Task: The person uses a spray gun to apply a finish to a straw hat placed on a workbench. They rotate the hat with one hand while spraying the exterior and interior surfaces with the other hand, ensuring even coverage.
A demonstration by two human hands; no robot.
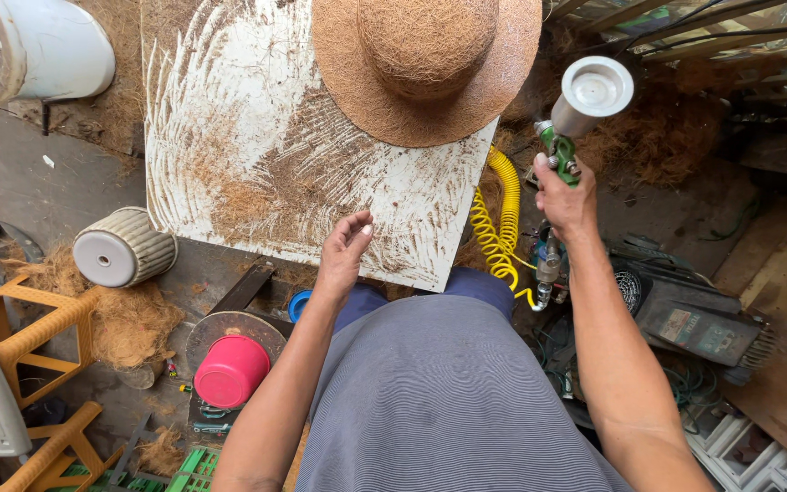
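We see the right hand (565, 196) wrapped around the green-bodied spray gun with its round metal cup (585, 105), held up beside the white, fibre-smeared board (229, 118). The left hand (344, 251) hovers loosely open, empty, over the board's near edge. A brown coconut-fibre hat-shaped form (425, 64) rests on the board; a yellow coiled air hose (495, 223) hangs below the gun.

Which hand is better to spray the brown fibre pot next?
Probably the right hand: it already grips the green spray gun right beside the fibre pot. The left hand is empty, over the white board.
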